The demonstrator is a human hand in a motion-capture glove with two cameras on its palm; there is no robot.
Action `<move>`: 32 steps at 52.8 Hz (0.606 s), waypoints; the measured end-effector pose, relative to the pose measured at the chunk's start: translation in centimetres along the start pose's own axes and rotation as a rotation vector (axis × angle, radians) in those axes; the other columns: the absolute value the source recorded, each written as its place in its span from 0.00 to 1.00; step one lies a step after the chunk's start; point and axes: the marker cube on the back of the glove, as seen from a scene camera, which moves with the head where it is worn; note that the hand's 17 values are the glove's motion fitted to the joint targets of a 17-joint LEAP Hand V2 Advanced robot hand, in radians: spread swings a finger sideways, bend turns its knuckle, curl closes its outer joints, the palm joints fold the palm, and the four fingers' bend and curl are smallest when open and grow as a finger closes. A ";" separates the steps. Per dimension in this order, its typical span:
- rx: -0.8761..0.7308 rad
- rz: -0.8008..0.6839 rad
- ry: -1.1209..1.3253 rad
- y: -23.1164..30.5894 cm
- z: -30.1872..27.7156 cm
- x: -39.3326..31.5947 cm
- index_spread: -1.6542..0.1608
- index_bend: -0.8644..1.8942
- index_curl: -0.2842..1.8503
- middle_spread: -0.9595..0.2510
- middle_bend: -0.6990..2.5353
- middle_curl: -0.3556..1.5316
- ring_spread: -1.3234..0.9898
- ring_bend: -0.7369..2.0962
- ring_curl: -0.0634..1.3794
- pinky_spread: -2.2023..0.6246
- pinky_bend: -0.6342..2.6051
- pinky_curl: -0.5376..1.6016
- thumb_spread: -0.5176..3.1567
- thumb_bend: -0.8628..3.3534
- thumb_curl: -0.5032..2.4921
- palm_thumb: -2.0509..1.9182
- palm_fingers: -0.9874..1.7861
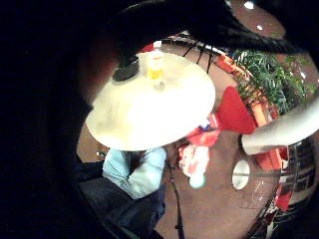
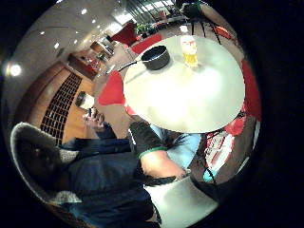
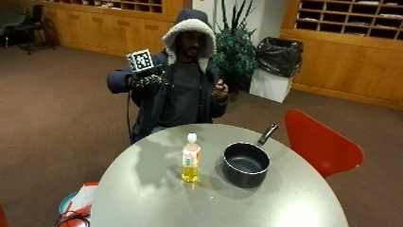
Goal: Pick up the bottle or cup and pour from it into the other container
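Near the middle of the round, smooth grey tabletop stands one clear plastic bottle with a white cap, upright, its lower part filled with yellow liquid. Just beside it, closer to the red chair, sits one round black pot with a straight handle pointing toward the far edge. Bottle and pot do not touch. Beyond the far edge, the gloved right hand is raised well above the table, holding nothing; whether its fingers are spread or curled cannot be told.
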 end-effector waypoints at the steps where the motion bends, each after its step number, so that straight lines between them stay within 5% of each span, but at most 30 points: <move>1: -0.002 -0.047 0.001 0.0 0.0 0.2 0.79 0.46 0.18 0.80 0.30 0.22 0.61 0.30 0.04 0.84 0.28 0.27 0.25 0.24 0.20 0.59 0.49; 6: -0.011 -0.234 0.013 -0.7 -0.1 1.3 0.74 0.47 0.22 0.80 0.30 0.25 0.63 0.31 0.06 0.87 0.28 0.30 0.31 0.23 0.21 0.59 0.48; 13: -0.004 -0.028 0.027 -0.8 -0.2 1.0 0.70 0.46 0.25 0.79 0.30 0.28 0.64 0.31 0.07 0.89 0.28 0.33 0.36 0.22 0.23 0.60 0.46; 21: -0.022 -0.005 0.030 -0.9 0.1 1.3 0.69 0.45 0.27 0.79 0.30 0.30 0.65 0.31 0.07 0.90 0.28 0.34 0.38 0.20 0.25 0.61 0.46; 24: -0.037 -0.120 0.040 -0.9 0.2 1.8 0.69 0.45 0.27 0.79 0.29 0.31 0.65 0.31 0.08 0.91 0.28 0.35 0.38 0.20 0.25 0.61 0.46; 29: -0.027 0.033 0.061 -1.8 0.5 1.8 0.68 0.44 0.27 0.79 0.29 0.32 0.65 0.32 0.08 0.91 0.28 0.36 0.39 0.20 0.26 0.61 0.46; 32: -0.055 -0.099 0.068 -3.1 0.8 2.8 0.68 0.43 0.28 0.79 0.29 0.32 0.65 0.32 0.08 0.91 0.28 0.36 0.39 0.20 0.26 0.61 0.45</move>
